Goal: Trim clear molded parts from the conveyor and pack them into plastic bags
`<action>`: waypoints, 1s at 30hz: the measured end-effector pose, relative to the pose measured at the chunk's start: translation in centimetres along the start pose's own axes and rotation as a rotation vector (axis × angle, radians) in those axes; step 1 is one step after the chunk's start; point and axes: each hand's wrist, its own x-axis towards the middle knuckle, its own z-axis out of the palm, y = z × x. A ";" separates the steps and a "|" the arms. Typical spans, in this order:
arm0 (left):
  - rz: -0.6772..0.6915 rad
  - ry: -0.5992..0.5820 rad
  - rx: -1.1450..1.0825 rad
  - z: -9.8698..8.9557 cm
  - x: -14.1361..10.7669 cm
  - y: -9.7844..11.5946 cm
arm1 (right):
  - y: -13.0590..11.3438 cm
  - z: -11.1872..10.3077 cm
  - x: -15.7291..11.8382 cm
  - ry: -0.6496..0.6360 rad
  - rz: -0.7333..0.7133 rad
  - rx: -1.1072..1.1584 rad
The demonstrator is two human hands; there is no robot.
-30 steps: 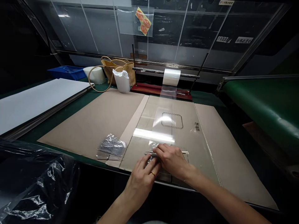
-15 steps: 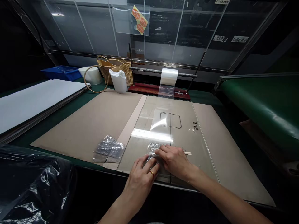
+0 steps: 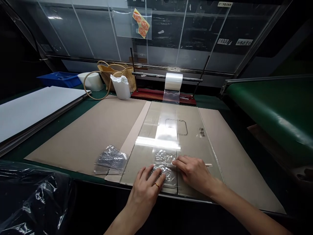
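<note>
- Head view: the left hand (image 3: pixel 145 184) lies flat and low over the clear plastic packet (image 3: pixel 165 158), with its fingers a little apart. It seems to be placed so in order that the thin plastic does not slip on the smooth clear sheet (image 3: pixel 193 150).
- The right hand (image 3: pixel 194 171) is at the right side of the packet, its fingers bent and together. They seem to be closed on a thin pale stick (image 3: pixel 208 164), whose end comes out to the right; most of it is hidden, so the exact grip cannot be told.
- The roll (image 3: pixel 173 81) hangs on a bar (image 3: pixel 146 75) behind, and its film strip (image 3: pixel 168 98) comes down toward the hands, probably so that the film can be reached easily.
- The stack of clear packets (image 3: pixel 111 160) lies to the left, partly on the brown board (image 3: pixel 85 130), apart from the left hand, perhaps to leave the middle free for working.
- As for the position, the packet is near the front edge, between the two hands. The left fingertips touch its lower left part; the right fingertips are at its right edge, about halfway up. Its wrinkled upper part lies beyond the left fingers, uncovered.
</note>
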 end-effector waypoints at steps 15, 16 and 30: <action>0.064 0.392 0.236 -3.9 -4.0 -8.4 | 2.3 -1.6 -4.9 -0.011 0.348 0.242; 0.031 0.390 0.285 -4.2 -4.6 -9.9 | 1.6 -1.0 -3.9 0.003 0.322 0.215; -0.091 0.265 0.048 -4.1 -5.4 -10.7 | 2.3 0.8 1.4 0.115 0.341 0.179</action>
